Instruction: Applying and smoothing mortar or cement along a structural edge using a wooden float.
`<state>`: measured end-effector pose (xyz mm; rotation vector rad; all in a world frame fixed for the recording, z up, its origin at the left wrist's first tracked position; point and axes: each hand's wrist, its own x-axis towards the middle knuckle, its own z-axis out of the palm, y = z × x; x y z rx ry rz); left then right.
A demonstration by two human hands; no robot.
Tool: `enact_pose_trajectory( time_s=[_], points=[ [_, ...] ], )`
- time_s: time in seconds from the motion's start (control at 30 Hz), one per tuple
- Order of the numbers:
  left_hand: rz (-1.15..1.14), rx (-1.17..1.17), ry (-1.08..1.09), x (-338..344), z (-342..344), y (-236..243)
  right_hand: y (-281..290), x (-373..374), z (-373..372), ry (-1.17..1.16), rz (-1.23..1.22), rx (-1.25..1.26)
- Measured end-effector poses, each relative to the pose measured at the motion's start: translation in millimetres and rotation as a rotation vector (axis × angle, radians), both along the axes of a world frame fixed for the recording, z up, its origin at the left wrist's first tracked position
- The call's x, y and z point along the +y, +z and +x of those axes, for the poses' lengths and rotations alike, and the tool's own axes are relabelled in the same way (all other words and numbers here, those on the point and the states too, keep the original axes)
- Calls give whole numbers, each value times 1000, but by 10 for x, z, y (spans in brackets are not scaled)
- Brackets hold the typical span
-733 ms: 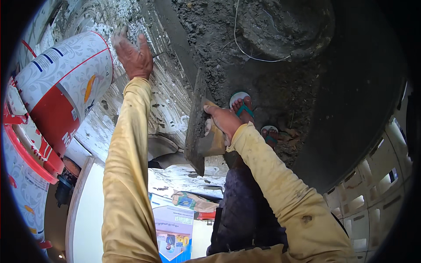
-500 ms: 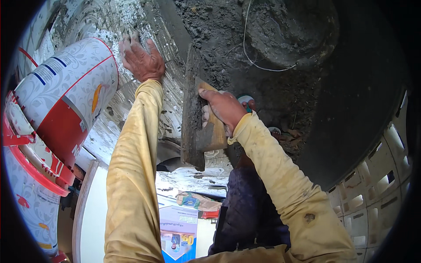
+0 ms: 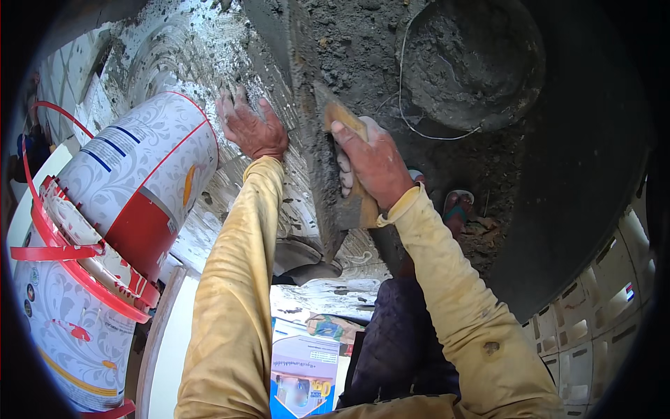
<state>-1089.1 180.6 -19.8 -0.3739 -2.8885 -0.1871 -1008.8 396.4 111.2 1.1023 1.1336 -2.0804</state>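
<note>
My right hand [image 3: 377, 164] is wrapped round the wooden grip of a plastering float [image 3: 314, 150]. The float's long, cement-crusted board shows nearly edge-on, tilted, to the left of that hand. To the left of the float, my left hand [image 3: 255, 133] rests palm down with its fingers spread on a white board [image 3: 202, 52] smeared with grey cement. Beyond my right hand stands a round bucket [image 3: 474, 66] of wet grey mortar with a thin wire handle. The float's working face is largely hidden from view.
Close to my left arm stand two patterned white paint buckets, the upper one [image 3: 150, 140] lying tilted over the lower one [image 3: 77, 342]. Sandalled feet [image 3: 457, 209] stand on rubble below the mortar bucket. Pale perforated blocks [image 3: 586, 314] curve along the right.
The float and my right hand have shifted slightly up and right in view. My left hand, the buckets and most surroundings also sit farther right, as the view has moved.
</note>
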Motion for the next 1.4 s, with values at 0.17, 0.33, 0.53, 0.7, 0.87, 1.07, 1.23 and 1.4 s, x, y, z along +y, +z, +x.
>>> enact_pose_trajectory(
  time_s=[0.17,0.33,0.53,0.7,0.87,1.07,1.23,1.4],
  points=[
    [67,-11,-13,27,-52,41,-711,6,189,53,-76,-101],
    [45,-33,16,-8,-59,54,-888,-255,472,176,-65,-206],
    [41,-38,2,4,-55,61,-681,-249,998,228,-57,-281],
    [44,-70,20,9,2,66,-614,-304,1597,237,-128,-418],
    [72,-20,-23,28,-70,88,-278,-496,2133,357,98,-480],
    [58,-32,0,18,-51,24,63,-617,2549,207,92,-588],
    [50,-29,12,-62,-61,56,-155,-272,1479,142,-11,-468],
    [69,-10,12,25,-47,3,-644,-304,1480,358,182,-401]
  ],
)
